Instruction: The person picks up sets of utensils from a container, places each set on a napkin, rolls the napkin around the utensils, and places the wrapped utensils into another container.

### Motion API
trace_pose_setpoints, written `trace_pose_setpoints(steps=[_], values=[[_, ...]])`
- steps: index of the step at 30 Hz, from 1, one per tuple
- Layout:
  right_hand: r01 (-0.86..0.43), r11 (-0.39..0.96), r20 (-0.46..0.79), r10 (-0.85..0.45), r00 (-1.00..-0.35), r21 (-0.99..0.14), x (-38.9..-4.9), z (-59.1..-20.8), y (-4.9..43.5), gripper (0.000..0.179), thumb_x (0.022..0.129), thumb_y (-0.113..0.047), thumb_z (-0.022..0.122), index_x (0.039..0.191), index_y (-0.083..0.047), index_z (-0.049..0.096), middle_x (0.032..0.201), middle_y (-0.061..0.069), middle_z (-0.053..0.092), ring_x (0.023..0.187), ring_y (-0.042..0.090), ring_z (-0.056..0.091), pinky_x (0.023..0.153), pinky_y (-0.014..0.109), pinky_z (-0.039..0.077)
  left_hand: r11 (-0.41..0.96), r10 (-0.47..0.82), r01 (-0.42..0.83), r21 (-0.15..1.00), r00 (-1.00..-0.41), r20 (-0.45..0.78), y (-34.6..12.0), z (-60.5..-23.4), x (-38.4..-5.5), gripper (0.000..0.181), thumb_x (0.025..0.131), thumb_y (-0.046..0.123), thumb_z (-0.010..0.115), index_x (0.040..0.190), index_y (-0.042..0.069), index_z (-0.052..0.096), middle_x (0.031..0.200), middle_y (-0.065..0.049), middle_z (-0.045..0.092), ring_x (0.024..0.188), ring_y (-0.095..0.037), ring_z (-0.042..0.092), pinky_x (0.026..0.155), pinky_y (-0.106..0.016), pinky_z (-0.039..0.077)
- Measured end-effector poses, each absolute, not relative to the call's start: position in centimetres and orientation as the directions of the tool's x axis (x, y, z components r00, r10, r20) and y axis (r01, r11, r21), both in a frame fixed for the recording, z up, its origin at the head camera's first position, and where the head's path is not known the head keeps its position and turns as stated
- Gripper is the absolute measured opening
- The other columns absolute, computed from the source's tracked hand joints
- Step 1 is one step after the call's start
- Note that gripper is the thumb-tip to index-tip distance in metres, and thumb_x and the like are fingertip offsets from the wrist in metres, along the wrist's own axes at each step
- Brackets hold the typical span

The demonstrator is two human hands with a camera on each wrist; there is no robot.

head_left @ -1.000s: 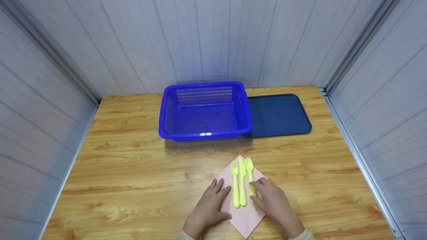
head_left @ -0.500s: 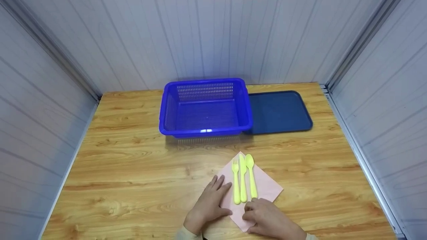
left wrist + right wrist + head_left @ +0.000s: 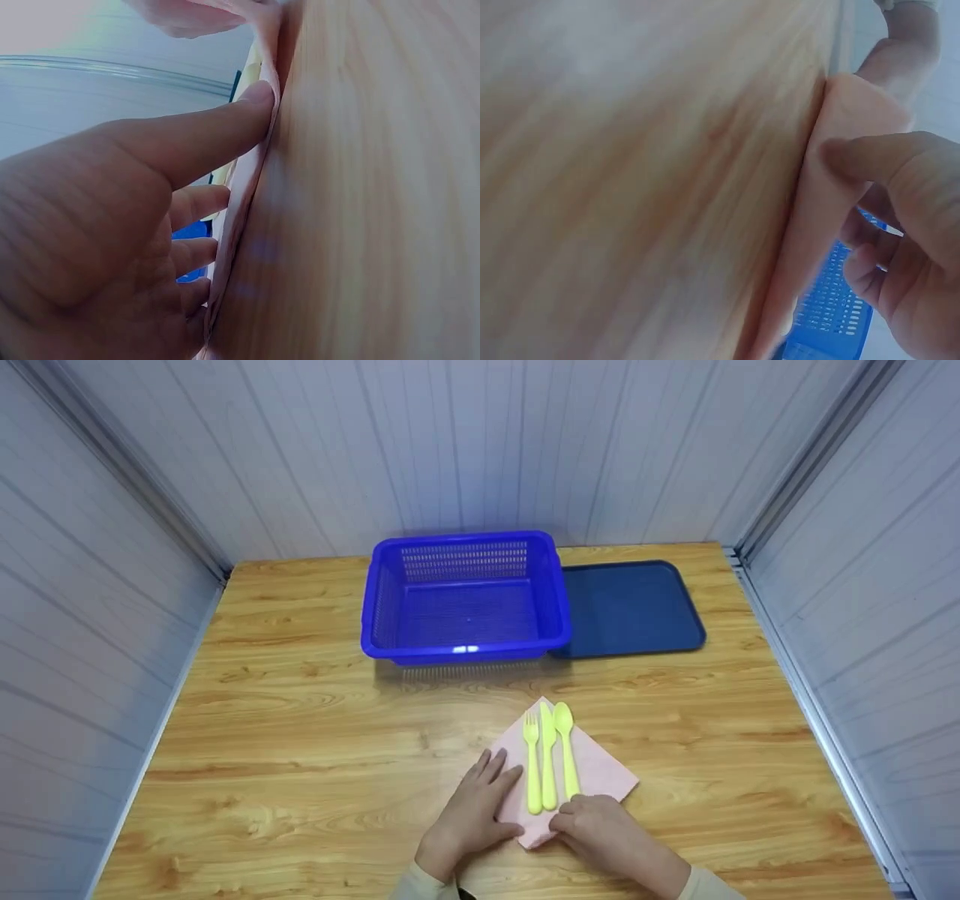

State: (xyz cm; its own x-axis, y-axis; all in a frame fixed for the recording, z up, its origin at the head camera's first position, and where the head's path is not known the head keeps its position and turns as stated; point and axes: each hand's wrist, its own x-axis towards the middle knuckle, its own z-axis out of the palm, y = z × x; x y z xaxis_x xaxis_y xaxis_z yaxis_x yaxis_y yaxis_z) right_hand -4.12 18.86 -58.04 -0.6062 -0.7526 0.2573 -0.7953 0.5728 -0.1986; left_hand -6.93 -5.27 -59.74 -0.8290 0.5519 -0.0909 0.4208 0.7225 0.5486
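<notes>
A pink napkin lies on the wooden table with a yellow plastic fork, knife and spoon side by side on it. My left hand rests along the napkin's left edge with fingers spread; in the left wrist view its thumb presses on the napkin's edge. My right hand pinches the near part of the napkin, folded up towards the cutlery handles. In the right wrist view the thumb lies against the raised napkin flap, with curled fingers behind it. The spoon handle's end is partly hidden by this hand.
Beyond the napkin stands a blue plastic basket with perforated sides. A dark blue tray lies to its right, its left end hidden behind the basket. Pale panel walls close off the table's back and sides.
My right hand has left the spoon's handle, moved down to the napkin's near corner and lifted it, folding it up towards the handles. The left hand has stayed on the left edge.
</notes>
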Motion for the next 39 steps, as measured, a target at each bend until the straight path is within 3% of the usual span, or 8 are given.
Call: trace_pose_setpoints(steps=[5, 10, 14, 16, 24, 28, 35, 39], values=[[-0.766, 0.582, 0.253, -0.725, -0.641, -0.272, -5.6, -57.4, 19.5, 0.009, 0.083, -0.024, 0.076, 0.080, -0.019, 0.068, 0.073, -0.010, 0.063, 0.064, 0.006, 0.057, 0.053, 0.024, 0.046, 0.726, 0.550, 0.436, 0.532, -0.832, -0.069, -5.2, -59.7, -6.9, 0.067, 0.087, 0.032, 0.072, 0.145, 0.012, 0.046, 0.155, -0.018, 0.029, 0.143, -0.039, 0.018, 0.112, -0.053, 0.024], [-0.725, 0.595, 0.196, -0.710, -0.676, -0.346, -7.9, -56.7, 20.0, 0.020, 0.086, -0.024, 0.073, 0.072, -0.018, 0.060, 0.067, -0.013, 0.054, 0.058, 0.002, 0.048, 0.051, 0.024, 0.043, 0.743, 0.530, 0.411, 0.528, -0.844, -0.088, -4.9, -59.7, -6.9, 0.046, 0.100, 0.028, 0.050, 0.144, 0.014, 0.048, 0.155, -0.016, 0.029, 0.144, -0.037, 0.018, 0.114, -0.051, 0.021], [-0.668, 0.618, 0.133, -0.685, -0.716, -0.416, -9.9, -56.1, 20.3, 0.031, 0.087, -0.023, 0.073, 0.066, -0.019, 0.051, 0.062, -0.015, 0.044, 0.054, 0.001, 0.038, 0.048, 0.021, 0.035, 0.728, 0.506, 0.370, 0.577, -0.858, -0.089, -4.8, -59.7, -7.0, 0.050, 0.105, 0.040, 0.029, 0.141, 0.014, 0.052, 0.154, -0.016, 0.031, 0.143, -0.038, 0.018, 0.114, -0.053, 0.020], [-0.642, 0.625, 0.107, -0.674, -0.731, -0.445, -10.7, -55.9, 20.2, 0.033, 0.088, -0.023, 0.072, 0.065, -0.019, 0.048, 0.061, -0.014, 0.042, 0.053, 0.001, 0.036, 0.048, 0.020, 0.033, 0.714, 0.501, 0.359, 0.602, -0.862, -0.080, -4.8, -59.6, -7.0, 0.056, 0.105, 0.045, 0.025, 0.140, 0.013, 0.054, 0.153, -0.016, 0.033, 0.143, -0.038, 0.019, 0.113, -0.053, 0.020], [-0.522, 0.689, 0.000, -0.604, -0.797, -0.503, -12.3, -56.3, 19.9, 0.023, 0.088, -0.027, 0.072, 0.071, -0.019, 0.059, 0.066, -0.014, 0.053, 0.060, 0.004, 0.046, 0.054, 0.023, 0.042, 0.717, 0.519, 0.397, 0.574, -0.853, -0.059, -4.9, -59.6, -7.0, 0.049, 0.101, 0.039, 0.047, 0.139, 0.010, 0.053, 0.152, -0.019, 0.033, 0.142, -0.041, 0.021, 0.112, -0.055, 0.023], [-0.476, 0.728, -0.032, -0.562, -0.827, -0.493, -12.6, -57.0, 19.9, 0.021, 0.087, -0.030, 0.072, 0.072, -0.022, 0.060, 0.065, -0.014, 0.051, 0.059, 0.004, 0.046, 0.052, 0.024, 0.041, 0.753, 0.505, 0.400, 0.523, -0.860, -0.070, -4.7, -59.6, -6.9, 0.052, 0.098, 0.036, 0.055, 0.142, 0.008, 0.049, 0.152, -0.018, 0.034, 0.142, -0.039, 0.023, 0.113, -0.052, 0.023], [-0.425, 0.726, -0.041, -0.527, -0.849, -0.540, -12.8, -58.0, 20.0, 0.023, 0.084, -0.027, 0.075, 0.070, -0.023, 0.058, 0.061, -0.016, 0.050, 0.056, 0.001, 0.046, 0.051, 0.023, 0.042, 0.832, 0.491, 0.457, 0.315, -0.871, -0.032, -3.9, -59.2, -6.5, 0.058, 0.095, 0.038, 0.059, 0.144, 0.008, 0.046, 0.148, -0.018, 0.041, 0.139, -0.038, 0.030, 0.112, -0.048, 0.028], [-0.405, 0.718, -0.044, -0.516, -0.855, -0.566, -12.9, -58.3, 20.2, 0.023, 0.084, -0.027, 0.076, 0.070, -0.023, 0.058, 0.061, -0.015, 0.051, 0.056, 0.002, 0.047, 0.051, 0.023, 0.043, 0.809, 0.549, 0.541, 0.229, -0.835, 0.034, -3.1, -58.3, -6.0, 0.050, 0.095, 0.034, 0.059, 0.138, 0.009, 0.053, 0.146, -0.015, 0.045, 0.137, -0.035, 0.036, 0.110, -0.046, 0.032]])
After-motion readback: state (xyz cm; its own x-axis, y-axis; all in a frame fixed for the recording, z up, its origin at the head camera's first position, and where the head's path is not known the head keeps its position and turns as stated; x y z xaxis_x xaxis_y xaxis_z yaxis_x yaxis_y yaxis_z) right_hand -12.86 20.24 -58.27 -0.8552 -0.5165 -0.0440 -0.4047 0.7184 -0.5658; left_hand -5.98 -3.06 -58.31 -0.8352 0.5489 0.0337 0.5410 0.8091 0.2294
